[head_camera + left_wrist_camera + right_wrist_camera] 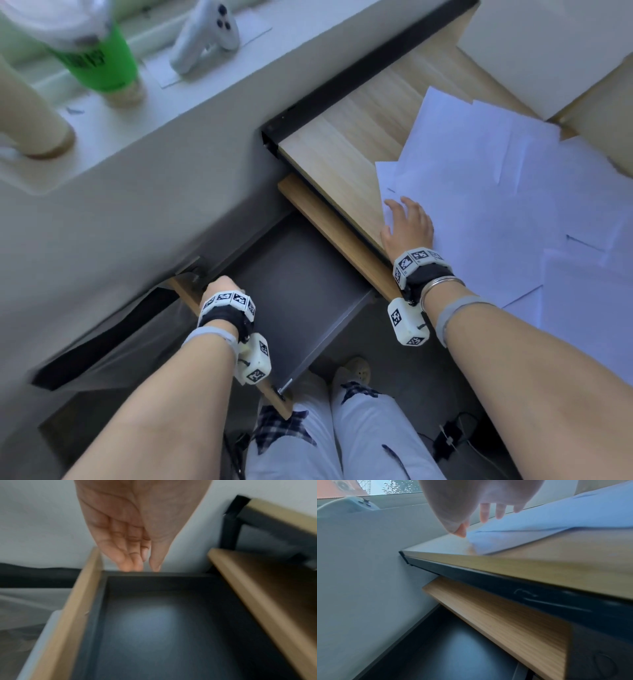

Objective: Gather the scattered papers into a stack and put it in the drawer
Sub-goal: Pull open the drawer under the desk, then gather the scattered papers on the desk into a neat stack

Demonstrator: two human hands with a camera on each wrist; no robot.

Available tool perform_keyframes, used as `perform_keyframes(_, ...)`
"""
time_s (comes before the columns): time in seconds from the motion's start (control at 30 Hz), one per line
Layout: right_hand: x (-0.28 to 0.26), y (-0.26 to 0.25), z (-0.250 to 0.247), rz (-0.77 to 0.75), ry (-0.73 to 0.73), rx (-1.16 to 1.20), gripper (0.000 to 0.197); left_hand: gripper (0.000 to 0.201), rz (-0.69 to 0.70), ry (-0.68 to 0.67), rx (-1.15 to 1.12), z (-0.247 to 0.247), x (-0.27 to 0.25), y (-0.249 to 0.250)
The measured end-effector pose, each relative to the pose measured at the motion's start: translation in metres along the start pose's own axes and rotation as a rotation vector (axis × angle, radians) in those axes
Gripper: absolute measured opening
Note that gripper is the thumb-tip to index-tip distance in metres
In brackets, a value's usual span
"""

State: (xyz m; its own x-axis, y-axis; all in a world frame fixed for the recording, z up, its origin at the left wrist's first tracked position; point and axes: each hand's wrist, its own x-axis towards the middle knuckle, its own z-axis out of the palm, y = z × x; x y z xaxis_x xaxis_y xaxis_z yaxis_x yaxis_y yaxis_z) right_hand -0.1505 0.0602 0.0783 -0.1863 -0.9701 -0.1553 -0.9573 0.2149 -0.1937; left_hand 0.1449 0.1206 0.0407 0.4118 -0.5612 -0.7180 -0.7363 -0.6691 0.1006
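Note:
Several white papers (496,205) lie scattered and overlapping on the wooden desk top (342,144). My right hand (407,221) rests flat on the nearest sheets close to the desk's front edge, fingers spread; the right wrist view shows its fingertips (484,519) on the papers (539,524). Below the desk edge the drawer (294,294) stands pulled out, its dark grey inside bare. My left hand (219,291) is at the drawer's far left end. In the left wrist view its straight fingers (135,561) touch the rim of the drawer (154,628) and hold nothing.
A white ledge runs along the left, carrying a green cup (99,65), a white controller (205,31) and a beige cylinder (30,116). A white box (548,51) stands at the desk's back right. My legs and some cables (448,442) are under the drawer.

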Motion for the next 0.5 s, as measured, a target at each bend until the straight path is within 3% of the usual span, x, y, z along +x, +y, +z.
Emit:
perform_keyframes(0.07, -0.005, 0.009, -0.011, 0.034, -0.029, 0.013, 0.048, 0.008, 0.067, 0.058, 0.009, -0.019, -0.013, 0.029)
perform_keyframes(0.13, -0.009, 0.021, -0.023, 0.073, -0.054, 0.012, 0.045, 0.022, 0.138, 0.117, -0.007, -0.033, -0.022, 0.059)
perform_keyframes(0.27, -0.013, 0.048, -0.046, 0.149, -0.133, 0.016, 0.041, 0.023, 0.307, 0.185, -0.067, -0.054, -0.042, 0.125)
perform_keyframes(0.5, -0.020, 0.114, -0.079, 0.265, -0.205, 0.049, 0.041, 0.025, 0.520, 0.155, 0.035, -0.030, -0.080, 0.232)
